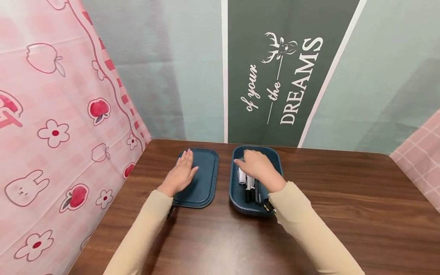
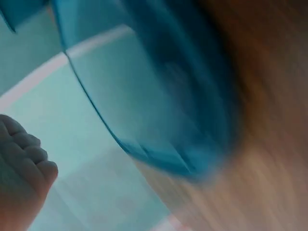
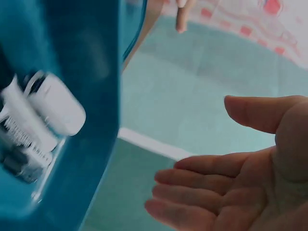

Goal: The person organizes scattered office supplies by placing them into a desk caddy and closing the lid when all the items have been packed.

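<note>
My left hand (image 1: 179,174) is over a flat dark-blue lid (image 1: 205,181), its fingers straight and together; whether it touches the lid cannot be told. In the left wrist view the same hand (image 2: 23,168) shows at the left edge, holding nothing. Above a dark-blue bin (image 1: 252,211) is my right hand (image 1: 258,167), which covers part of its far half. The right wrist view shows that hand (image 3: 226,187) with extended fingers, thumb apart and an empty palm. Inside the bin lie a small white rounded case (image 3: 60,107) and several black and white pens (image 1: 252,190).
Lid and bin sit side by side near the far edge of a brown wooden table (image 1: 343,191). A green curtain (image 1: 192,68) with printed words hangs behind it, and a pink patterned curtain (image 1: 68,160) borders the left.
</note>
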`<state>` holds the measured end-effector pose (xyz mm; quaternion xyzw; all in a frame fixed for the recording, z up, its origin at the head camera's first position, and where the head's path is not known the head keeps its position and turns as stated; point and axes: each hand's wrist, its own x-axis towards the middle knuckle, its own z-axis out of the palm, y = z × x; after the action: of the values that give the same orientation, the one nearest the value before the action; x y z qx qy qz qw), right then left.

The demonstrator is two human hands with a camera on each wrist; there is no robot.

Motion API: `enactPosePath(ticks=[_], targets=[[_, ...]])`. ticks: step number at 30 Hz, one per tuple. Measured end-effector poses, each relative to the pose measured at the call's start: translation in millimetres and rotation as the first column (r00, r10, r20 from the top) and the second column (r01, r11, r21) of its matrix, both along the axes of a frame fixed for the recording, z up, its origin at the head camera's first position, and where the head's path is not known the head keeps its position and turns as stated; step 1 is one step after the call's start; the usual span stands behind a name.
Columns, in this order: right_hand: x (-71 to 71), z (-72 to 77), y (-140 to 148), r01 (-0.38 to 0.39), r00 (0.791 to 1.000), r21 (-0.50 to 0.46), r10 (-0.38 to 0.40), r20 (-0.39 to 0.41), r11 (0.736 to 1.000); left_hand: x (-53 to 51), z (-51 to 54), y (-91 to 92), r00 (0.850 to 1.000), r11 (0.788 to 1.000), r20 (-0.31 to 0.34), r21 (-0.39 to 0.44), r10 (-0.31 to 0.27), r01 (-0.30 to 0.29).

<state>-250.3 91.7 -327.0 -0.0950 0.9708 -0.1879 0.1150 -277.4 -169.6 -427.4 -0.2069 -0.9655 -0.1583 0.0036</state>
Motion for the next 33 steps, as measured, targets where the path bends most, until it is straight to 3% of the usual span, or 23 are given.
enactPosePath(ticks=[4,8,12,15,20,24,28,33], targets=[[16.6,-0.8,-24.0,-0.010,0.999,0.028,0.012,-0.046,1.000,-3.1,-9.2,-31.2,1.000,0.999,-0.016,-0.038,-0.017,0.016],[35.4,-9.0,-57.8,-0.018,0.993,0.048,0.024,-0.117,0.999,2.5,-21.0,-58.2,1.000,0.997,0.016,-0.077,-0.024,0.025],[51.9,-26.0,-91.1,-0.038,0.990,0.040,0.043,-0.135,0.998,10.4,-27.6,-74.4,0.998,0.993,0.059,-0.110,-0.027,0.033],[59.1,-46.8,-106.9,-0.043,0.994,-0.006,0.043,-0.097,0.999,12.8,-28.0,-77.1,0.994,0.988,0.105,-0.145,-0.028,0.044],[57.5,-85.8,-117.0,0.009,1.000,-0.052,-0.009,0.011,0.999,15.5,-26.5,-75.8,0.986,0.979,0.162,-0.192,-0.031,0.063],[51.5,-109.0,-116.1,0.071,0.996,-0.047,-0.068,0.061,0.996,17.7,-24.9,-75.9,0.987,0.979,0.156,-0.193,-0.032,0.062],[49.3,-122.6,-113.8,0.079,0.995,-0.016,-0.078,0.065,0.997,21.0,-24.2,-79.9,0.988,0.979,0.153,-0.194,-0.027,0.057],[48.1,-127.0,-113.3,0.062,0.997,0.030,-0.063,0.045,0.998,24.3,-22.2,-84.1,0.988,0.975,0.148,-0.210,-0.043,0.074]])
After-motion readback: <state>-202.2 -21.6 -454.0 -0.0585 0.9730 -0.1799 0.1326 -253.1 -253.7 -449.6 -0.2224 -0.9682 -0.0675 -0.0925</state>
